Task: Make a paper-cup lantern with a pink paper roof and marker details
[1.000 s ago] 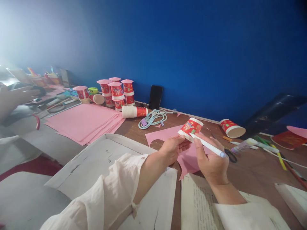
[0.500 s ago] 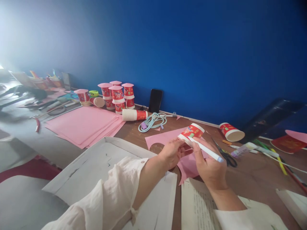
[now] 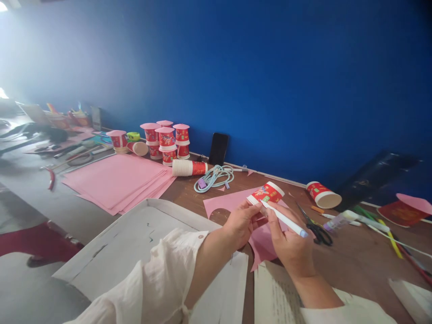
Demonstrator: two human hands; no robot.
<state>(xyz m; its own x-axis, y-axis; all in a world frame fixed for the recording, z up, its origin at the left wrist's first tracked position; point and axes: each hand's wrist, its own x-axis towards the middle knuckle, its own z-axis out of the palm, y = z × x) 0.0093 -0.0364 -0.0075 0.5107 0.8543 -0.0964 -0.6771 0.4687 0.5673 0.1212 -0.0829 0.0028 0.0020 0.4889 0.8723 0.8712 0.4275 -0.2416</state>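
A red paper cup with a white rim (image 3: 269,193) lies tilted on its side in my left hand (image 3: 240,223), whose fingers are closed around the rim end. My right hand (image 3: 293,245) grips a white marker with a pale blue end (image 3: 288,220), its tip pointing at the cup's rim near my left fingertips. Whether the tip touches the cup I cannot tell. Beneath both hands lies a cut sheet of pink paper (image 3: 221,203) with curved pieces taken out of it.
Red cups topped with pink discs (image 3: 167,139) stand stacked by the blue wall. Nearby are nested cups (image 3: 189,168), a coiled pale blue cable (image 3: 216,177), a phone (image 3: 218,148) and pink sheets (image 3: 118,180). To the right lie scissors (image 3: 320,234), a glue stick (image 3: 340,220) and another cup (image 3: 322,195).
The view has tilted slightly, so the scene sits lower. The marker tip and my right hand have shifted a little left along the cup's rim; both hands keep their hold.
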